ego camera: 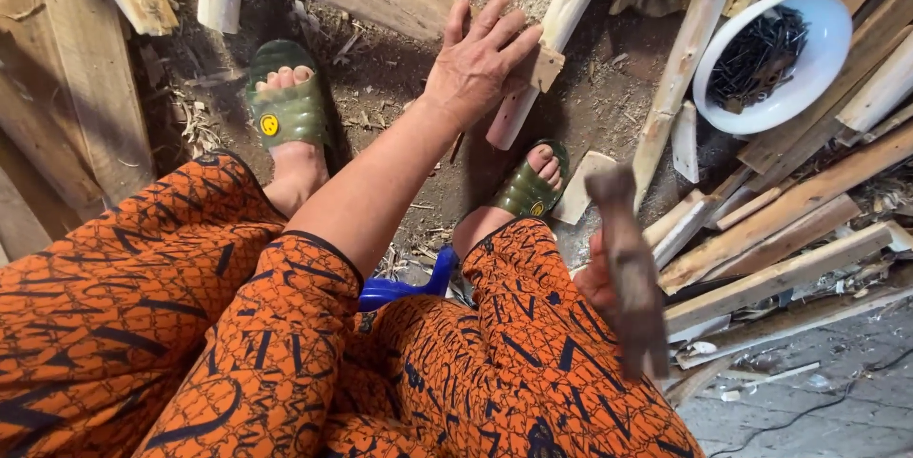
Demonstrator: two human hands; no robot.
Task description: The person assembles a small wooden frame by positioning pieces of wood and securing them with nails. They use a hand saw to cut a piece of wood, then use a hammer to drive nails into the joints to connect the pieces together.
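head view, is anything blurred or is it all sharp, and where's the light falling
Head view: the hammer in the right hand is smeared by motion blur; the left hand on the wooden stick is sharp; the white bowl is brightly lit, the dirt ground dimmer.

Left hand (pixel 480 63) extended forward, arm straight, fingers spread, palm down. Right hand (pixel 597 279) low beside right knee, closed in a grip, largely hidden. Both feet planted apart on the floor.

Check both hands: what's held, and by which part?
The right hand grips a motion-blurred wooden-handled hammer low on its handle, head raised. The left hand holds nothing: it lies open, fingers spread, on a pale round wooden stick.
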